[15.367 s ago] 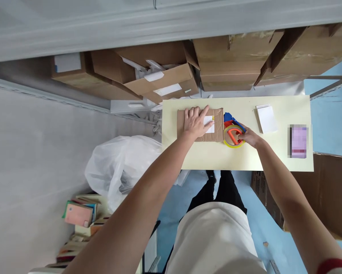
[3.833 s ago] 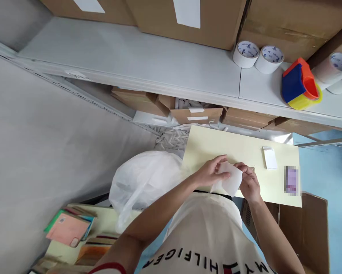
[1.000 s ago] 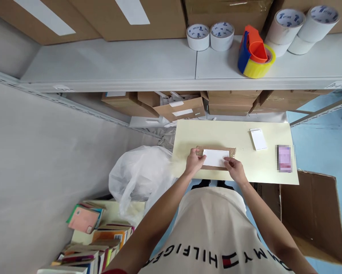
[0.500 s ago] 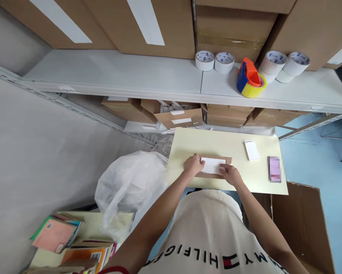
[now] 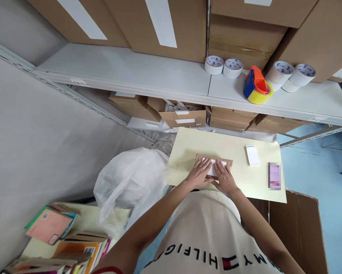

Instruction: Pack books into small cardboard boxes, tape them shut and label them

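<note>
A flat brown cardboard parcel (image 5: 228, 163) lies on the pale yellow table (image 5: 188, 146) with a white label (image 5: 216, 164) on its top. My left hand (image 5: 200, 173) lies flat on the parcel's left part, fingers stretched out over the label's left end. My right hand (image 5: 224, 179) lies flat beside it, fingers spread over the label's middle. Both palms press down side by side, almost touching. Most of the label is hidden under them.
A white pad (image 5: 252, 155) and a blurred pink item (image 5: 274, 176) lie on the table's right. On the shelf above stand tape rolls (image 5: 222, 66) and a blue-orange tape dispenser (image 5: 256, 85). A white plastic bag (image 5: 131, 182), books (image 5: 49, 224) and an open carton (image 5: 299, 228) surround me.
Half a second ago my fingers held the label's two ends on the parcel. Now both hands lie flat over the label, drawn together toward its middle.
</note>
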Demonstrator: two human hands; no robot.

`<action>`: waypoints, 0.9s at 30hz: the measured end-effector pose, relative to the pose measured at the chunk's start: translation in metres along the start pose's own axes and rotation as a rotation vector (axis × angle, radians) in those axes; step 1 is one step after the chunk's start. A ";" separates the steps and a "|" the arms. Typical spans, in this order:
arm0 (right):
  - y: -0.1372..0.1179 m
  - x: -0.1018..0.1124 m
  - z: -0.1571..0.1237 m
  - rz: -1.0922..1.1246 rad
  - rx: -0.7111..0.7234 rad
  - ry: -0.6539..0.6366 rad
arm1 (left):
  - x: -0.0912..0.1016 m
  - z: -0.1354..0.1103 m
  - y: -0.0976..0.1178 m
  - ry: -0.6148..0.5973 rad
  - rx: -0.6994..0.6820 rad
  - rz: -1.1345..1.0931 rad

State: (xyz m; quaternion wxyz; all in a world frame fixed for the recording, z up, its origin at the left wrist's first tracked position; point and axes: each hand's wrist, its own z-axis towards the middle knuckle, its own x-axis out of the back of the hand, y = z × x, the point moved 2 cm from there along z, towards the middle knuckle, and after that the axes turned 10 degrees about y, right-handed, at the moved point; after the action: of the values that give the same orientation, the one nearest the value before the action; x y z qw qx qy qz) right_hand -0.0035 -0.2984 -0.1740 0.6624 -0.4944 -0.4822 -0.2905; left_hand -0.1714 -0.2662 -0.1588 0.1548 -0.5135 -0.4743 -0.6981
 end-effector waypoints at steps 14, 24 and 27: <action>-0.003 -0.014 -0.033 -0.204 0.140 -0.031 | -0.010 -0.030 -0.004 -0.097 -0.172 0.159; 0.022 -0.007 -0.056 -0.226 -0.010 0.035 | -0.011 -0.052 -0.021 0.025 0.066 0.163; 0.037 -0.001 -0.059 -0.221 -0.054 0.092 | -0.008 -0.045 -0.017 0.070 0.134 0.172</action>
State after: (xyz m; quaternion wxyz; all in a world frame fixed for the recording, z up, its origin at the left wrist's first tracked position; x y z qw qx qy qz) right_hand 0.0485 -0.3410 -0.1910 0.6342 -0.4422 -0.4946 -0.3970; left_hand -0.2055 -0.2966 -0.1755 0.2648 -0.5161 -0.4684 -0.6665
